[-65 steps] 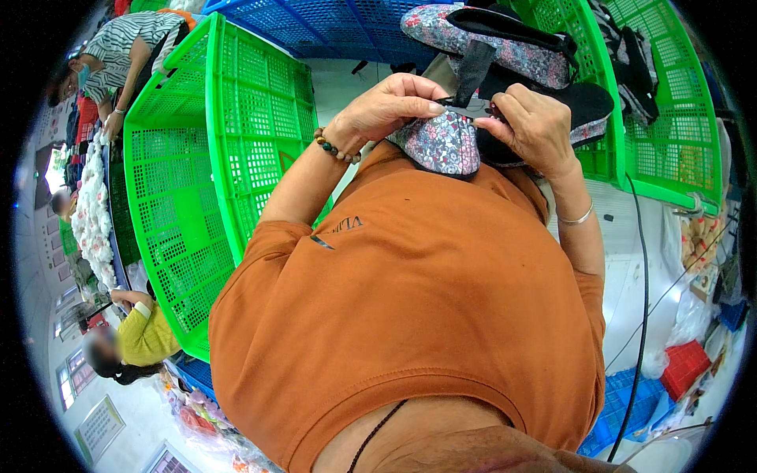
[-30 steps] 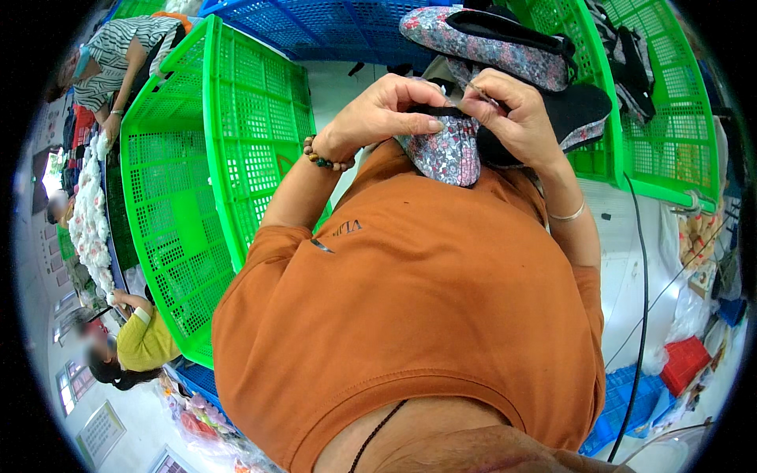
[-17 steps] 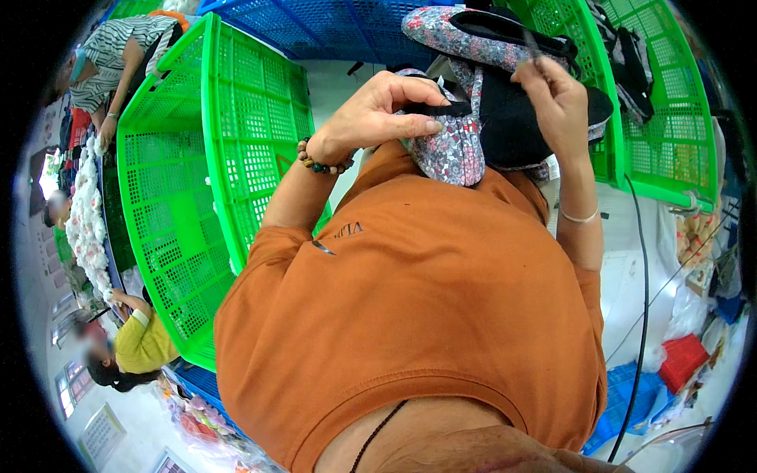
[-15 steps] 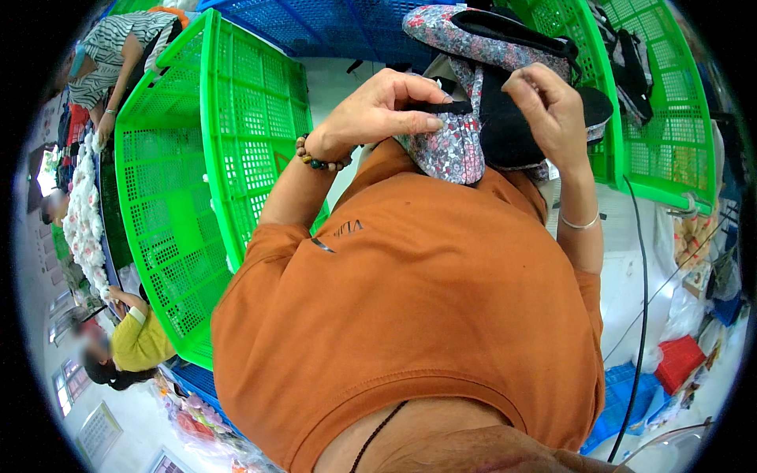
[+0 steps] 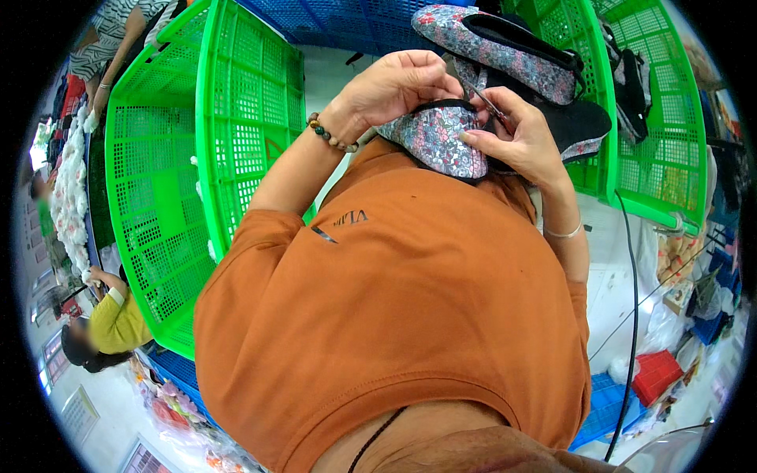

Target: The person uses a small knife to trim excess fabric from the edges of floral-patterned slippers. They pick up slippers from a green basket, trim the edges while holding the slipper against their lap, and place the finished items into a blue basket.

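Green crate [image 5: 631,118]: floral shoes [image 5: 505,47] | hands [image 5: 457,106]: floral shoe [image 5: 438,138]

Your left hand [image 5: 392,85] is raised before your chest, fingers curled down and pinched closed, a bead bracelet at the wrist; your right hand [image 5: 516,134] sits just beside it, fingers bent and closed in a grip, a thin bangle on that wrist; both elbows are bent.

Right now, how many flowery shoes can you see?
2. One flowery shoe is held between the left hand and right hand. The other shoe lies just behind, by the green crates. More may be hidden.
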{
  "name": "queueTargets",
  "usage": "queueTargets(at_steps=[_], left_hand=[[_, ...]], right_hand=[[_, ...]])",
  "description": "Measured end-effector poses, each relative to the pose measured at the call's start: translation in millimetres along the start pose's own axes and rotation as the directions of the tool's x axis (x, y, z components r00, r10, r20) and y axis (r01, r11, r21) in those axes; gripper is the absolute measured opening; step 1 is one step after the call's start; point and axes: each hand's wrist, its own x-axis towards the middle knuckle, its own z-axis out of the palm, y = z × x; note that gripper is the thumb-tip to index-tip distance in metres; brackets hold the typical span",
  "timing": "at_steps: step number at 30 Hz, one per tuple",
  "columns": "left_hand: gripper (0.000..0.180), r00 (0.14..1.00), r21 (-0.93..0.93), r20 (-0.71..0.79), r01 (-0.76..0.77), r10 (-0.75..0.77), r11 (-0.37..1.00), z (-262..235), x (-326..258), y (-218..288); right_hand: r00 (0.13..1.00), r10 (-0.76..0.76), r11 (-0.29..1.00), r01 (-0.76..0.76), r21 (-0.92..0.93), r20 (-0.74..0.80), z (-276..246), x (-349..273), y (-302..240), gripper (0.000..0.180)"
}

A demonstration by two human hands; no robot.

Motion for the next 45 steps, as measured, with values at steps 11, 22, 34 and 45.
queueTargets(at_steps=[11,22,34,45], left_hand=[[0.022,1.0,0.635,-0.007,0.011,-0.008,0.773,-6,-9,1],[0.02,0.997,0.477,0.079,-0.016,-0.025,0.879,22,-11,6],[0.021,0.982,0.513,0.157,-0.171,0.104,0.841,23,-16,10],[0.022,0.978,0.624,0.187,-0.194,0.096,0.757,31,-18,21]], right_hand=[[1.0,0.021,1.0,-0.021,0.02,-0.006,-2,-5,3,0.036],[0.966,-0.166,0.97,0.196,0.144,-0.197,-2,19,1,0.012],[0.951,-0.304,0.911,0.273,-0.309,-0.058,-17,-7,-13,0.028],[0.945,-0.327,0.753,0.24,-0.613,-0.031,-25,-18,-36,0.033]])
